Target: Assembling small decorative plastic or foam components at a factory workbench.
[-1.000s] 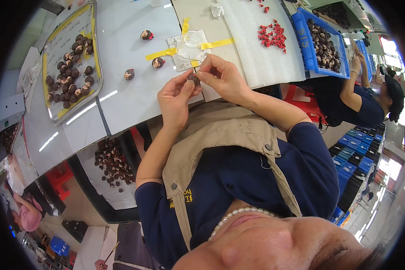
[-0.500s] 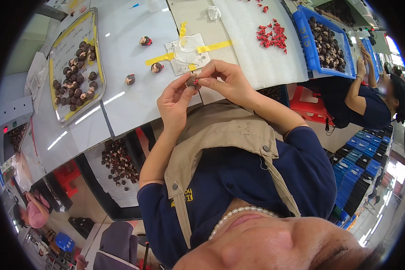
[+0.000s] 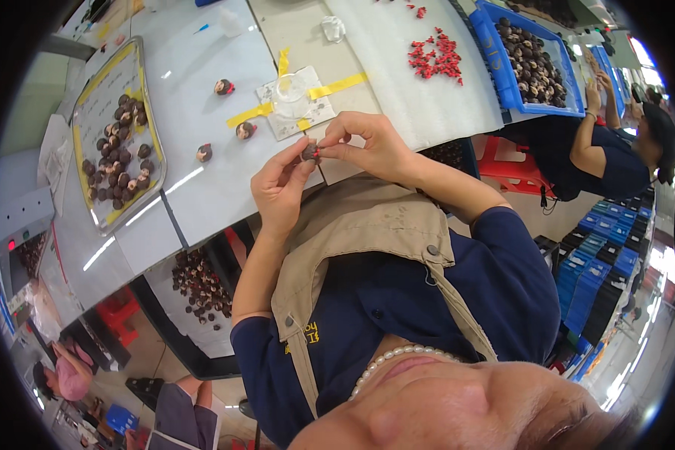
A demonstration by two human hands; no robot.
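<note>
Just off the table's front edge, my left hand (image 3: 279, 191) pinches a small dark-brown doll head (image 3: 310, 152) between thumb and fingertips. My right hand (image 3: 373, 146) meets it from the right, its thumb and forefinger closed on a tiny red piece (image 3: 317, 154) at the head's side. Whether that piece is fixed to the head cannot be made out. Beyond my hands, a shallow clear round dish (image 3: 291, 88) sits on a whitish square tile (image 3: 316, 112) held by yellow tape. Three similar heads with red bits lie left of the tile, the closest being one doll head (image 3: 246, 130).
Several red pieces (image 3: 436, 58) lie on a white foam sheet (image 3: 397, 75). A blue crate (image 3: 506, 94) of brown heads stands at the right, a metal-rimmed tray (image 3: 163, 161) of them at the left. Below the table edge is a black bin (image 3: 195, 364) with more. A co-worker (image 3: 600, 146) sits at right.
The whole view has shifted a little, so the table things sit further left. Both hands remain together at the doll head, which looks slightly turned, with its brown side more toward me.
</note>
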